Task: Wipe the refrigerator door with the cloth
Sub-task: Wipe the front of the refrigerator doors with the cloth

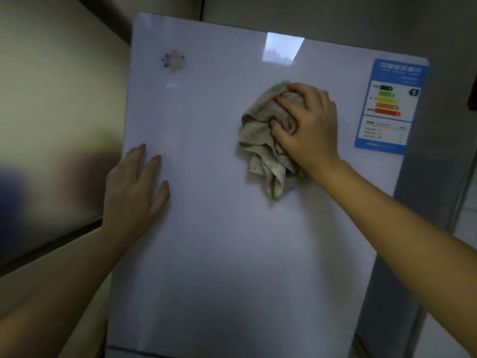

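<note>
Right hand (307, 125) clutches bunched cloth (268, 140), pressed on refrigerator door (219, 241) upper right, 9 o'clock of energy label (389, 104). Left hand (134, 187) flat, released, bracing left edge. Advice: spread cloth flatter, overlap strokes, skirt label.

There is one view only, from a wide-angle camera on the person's head. It faces the refrigerator door (219, 228) from close range, looking forward and slightly down, so the white panel fills most of the frame and narrows toward the bottom. Both forearms enter from the lower corners. A wall shows along the left edge, the fridge's grey side at the right, and the energy label (389, 107) sits upper right.
</note>
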`<state>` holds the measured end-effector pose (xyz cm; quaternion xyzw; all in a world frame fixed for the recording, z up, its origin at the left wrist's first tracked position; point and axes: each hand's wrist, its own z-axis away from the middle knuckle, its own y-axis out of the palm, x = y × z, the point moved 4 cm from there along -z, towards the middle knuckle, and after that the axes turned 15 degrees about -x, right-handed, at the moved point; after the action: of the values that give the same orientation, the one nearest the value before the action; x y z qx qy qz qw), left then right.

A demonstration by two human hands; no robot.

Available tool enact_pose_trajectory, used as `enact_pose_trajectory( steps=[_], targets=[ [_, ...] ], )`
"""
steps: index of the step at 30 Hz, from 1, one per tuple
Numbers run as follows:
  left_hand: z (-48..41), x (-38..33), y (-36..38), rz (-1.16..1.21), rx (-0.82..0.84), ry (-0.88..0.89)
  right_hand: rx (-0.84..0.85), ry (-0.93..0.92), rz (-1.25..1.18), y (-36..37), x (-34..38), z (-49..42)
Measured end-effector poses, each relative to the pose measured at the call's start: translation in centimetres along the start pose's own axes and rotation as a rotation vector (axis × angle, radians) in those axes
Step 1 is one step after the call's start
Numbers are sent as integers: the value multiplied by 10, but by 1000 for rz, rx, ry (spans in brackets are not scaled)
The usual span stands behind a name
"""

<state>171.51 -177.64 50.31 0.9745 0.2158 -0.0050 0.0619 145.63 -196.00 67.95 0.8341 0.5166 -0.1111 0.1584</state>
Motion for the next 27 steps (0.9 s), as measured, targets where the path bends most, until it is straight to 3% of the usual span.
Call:
enact_pose_trajectory(
  steps=[3, 7, 10, 16, 23, 27],
  targets=[
    [12, 6, 1, 45, 29, -3, 77, -130, -43, 18, 47, 31],
    [23, 9, 1, 94, 35, 17, 295, -515, -198, 30, 116, 112],
    [26, 14, -2, 100, 33, 35, 398, -612, -270, 31, 133, 145],
    [31, 31, -3, 88, 45, 75, 305, -597, -254, 33, 120, 112],
    [34, 37, 3, 101, 19, 53, 78, -227, -89, 58, 81, -25],
    [40, 35, 4, 141, 17, 7, 82, -198, -80, 75, 110, -20]
  ],
)
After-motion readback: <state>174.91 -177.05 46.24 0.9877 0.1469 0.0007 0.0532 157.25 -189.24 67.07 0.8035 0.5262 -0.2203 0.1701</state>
